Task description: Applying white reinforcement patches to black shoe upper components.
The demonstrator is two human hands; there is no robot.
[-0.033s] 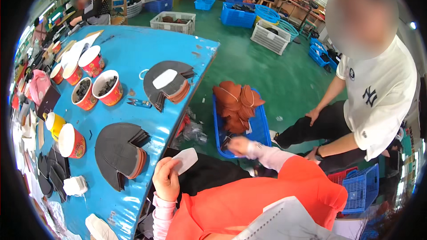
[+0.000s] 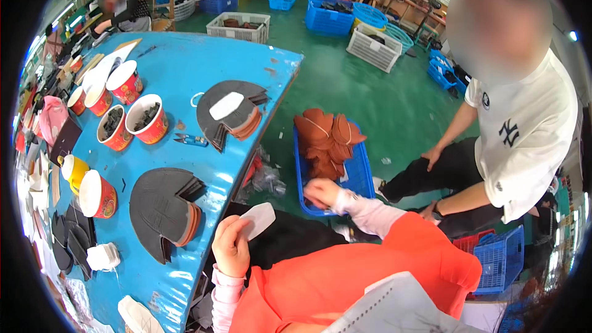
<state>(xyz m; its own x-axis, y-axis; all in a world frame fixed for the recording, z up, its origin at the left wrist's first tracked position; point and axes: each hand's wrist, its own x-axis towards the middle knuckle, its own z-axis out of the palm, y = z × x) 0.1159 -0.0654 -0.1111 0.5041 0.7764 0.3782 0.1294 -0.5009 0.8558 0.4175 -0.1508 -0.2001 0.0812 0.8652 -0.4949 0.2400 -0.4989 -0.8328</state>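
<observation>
We are pinching a white insole (image 2: 258,219) in our left hand (image 2: 231,248) — our right hand (image 2: 322,192) is reaching into the blue crate (image 2: 362,174), grip unclear.

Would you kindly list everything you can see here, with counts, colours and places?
table: one, blue, left
dark stacks: two fanned piles of dark cut pieces on the table
white piece: one, on the far stack
cups: about six, red and white, table's left part
snips: one, blue-handled, between the stacks
floor crate: one, blue, beside the table
brown pieces: a pile, in that crate
far crates: several, blue and white, on the green floor
seated person: one, white shirt, right
left hand: holds a white insole
right hand: reaches into the floor crate
</observation>
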